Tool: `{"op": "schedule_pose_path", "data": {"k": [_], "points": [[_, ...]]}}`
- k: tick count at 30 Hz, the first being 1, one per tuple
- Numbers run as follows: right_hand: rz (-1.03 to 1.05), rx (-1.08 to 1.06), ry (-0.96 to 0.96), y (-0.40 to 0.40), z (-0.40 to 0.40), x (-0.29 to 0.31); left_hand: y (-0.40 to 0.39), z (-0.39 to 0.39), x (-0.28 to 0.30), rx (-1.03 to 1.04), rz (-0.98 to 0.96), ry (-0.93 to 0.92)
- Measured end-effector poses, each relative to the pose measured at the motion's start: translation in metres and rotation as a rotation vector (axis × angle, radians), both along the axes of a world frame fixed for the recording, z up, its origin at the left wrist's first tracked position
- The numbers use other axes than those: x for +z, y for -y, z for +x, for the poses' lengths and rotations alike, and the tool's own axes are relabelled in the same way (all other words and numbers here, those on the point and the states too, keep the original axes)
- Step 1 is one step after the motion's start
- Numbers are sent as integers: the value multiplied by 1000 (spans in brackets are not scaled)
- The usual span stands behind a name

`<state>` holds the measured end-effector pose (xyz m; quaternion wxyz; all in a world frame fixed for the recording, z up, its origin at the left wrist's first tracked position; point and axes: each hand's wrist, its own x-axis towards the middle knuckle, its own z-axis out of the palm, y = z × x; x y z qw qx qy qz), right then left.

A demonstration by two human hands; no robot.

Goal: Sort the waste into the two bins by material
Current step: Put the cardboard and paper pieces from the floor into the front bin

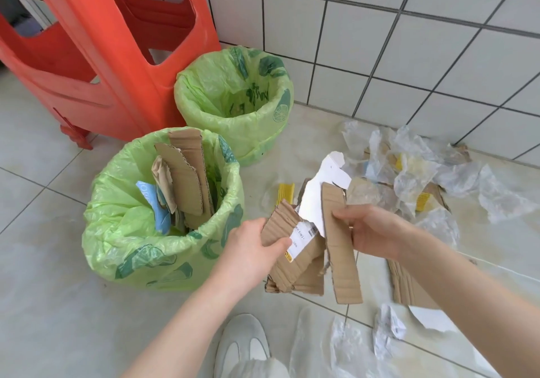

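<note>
Here, cardboard (295,249) is gripped just right of the near bin (117,231) by the left hand (251,249); a strip (340,243) is clamped in the right hand (371,231).

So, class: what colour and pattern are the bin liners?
Light green with darker green leaf and fruit prints on both liners; head view.

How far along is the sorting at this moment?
Partly done. The near bin already holds cardboard strips and paper; the far bin looks empty. In hand: the left hand and right hand both grip torn cardboard pieces. Left: crumpled clear plastic and more cardboard scraps on the floor.
</note>
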<state>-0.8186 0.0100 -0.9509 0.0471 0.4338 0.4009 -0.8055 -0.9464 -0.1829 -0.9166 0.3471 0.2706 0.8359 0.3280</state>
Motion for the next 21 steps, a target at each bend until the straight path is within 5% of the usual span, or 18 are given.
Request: {"op": "schedule_pose_path", "data": {"k": [8,21], "points": [[250,-107,166,-19,5,4,6,-9,16,126,55,-121],[350,-31,-207,35,-79,107,50,-69,78,526,435,-262]]}}
